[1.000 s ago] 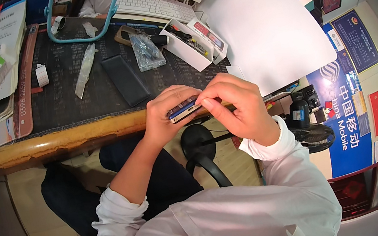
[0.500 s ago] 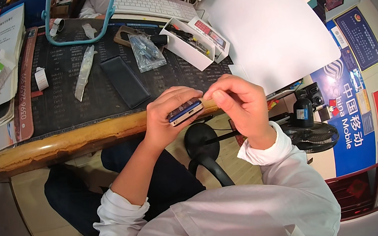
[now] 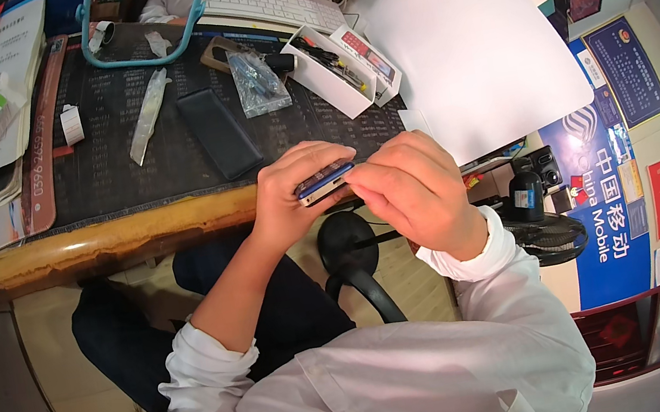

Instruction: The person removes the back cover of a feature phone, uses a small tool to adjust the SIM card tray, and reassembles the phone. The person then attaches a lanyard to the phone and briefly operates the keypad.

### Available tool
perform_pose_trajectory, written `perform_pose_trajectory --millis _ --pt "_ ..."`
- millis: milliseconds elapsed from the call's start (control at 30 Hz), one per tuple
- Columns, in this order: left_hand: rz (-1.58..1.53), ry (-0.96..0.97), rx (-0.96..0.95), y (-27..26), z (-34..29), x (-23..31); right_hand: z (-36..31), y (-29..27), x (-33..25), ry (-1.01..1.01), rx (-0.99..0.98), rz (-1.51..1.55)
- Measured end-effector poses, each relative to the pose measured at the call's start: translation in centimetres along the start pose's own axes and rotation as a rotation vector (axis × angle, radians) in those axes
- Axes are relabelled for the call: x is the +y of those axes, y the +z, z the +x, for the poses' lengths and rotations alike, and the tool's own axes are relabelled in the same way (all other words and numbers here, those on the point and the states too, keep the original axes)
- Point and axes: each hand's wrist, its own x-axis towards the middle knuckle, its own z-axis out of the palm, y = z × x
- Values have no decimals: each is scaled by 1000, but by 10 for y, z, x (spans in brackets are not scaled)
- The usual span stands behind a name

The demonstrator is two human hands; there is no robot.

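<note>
If starting well to the left of the blue keypad phone (image 3: pixel 327 185), can see a paper stack (image 3: pixel 4 60) on the bench (image 3: pixel 110 245). Less far left of the phone, pick out a small paper roll (image 3: pixel 72 124), a clear plastic sleeve (image 3: pixel 149 118) and, up-left of the phone, a flat black slab (image 3: pixel 220 133) and a clear bag (image 3: pixel 258 87). Find the left hand (image 3: pixel 282 192) wrapped around the phone's left side, holding it at the bench's front edge. Up-right of the phone, note an open white box (image 3: pixel 329 94) of cables (image 3: pixel 315 51). At the phone's right end, see the right hand (image 3: pixel 424 194), with thumb and forefinger curled close; cannot tell of anything pinched between them. Well right of the phone, see a large white panel (image 3: pixel 469 43) and a black fan (image 3: pixel 549 235).
</note>
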Motion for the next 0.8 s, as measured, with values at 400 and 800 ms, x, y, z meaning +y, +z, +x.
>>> perform_pose_trajectory --millis 400,800 --pt "-18 -22 0 0 0 1 5 4 14 -118 -45 45" --pt "17 -12 19 -1 -2 1 30 -10 14 -212 -291 58"
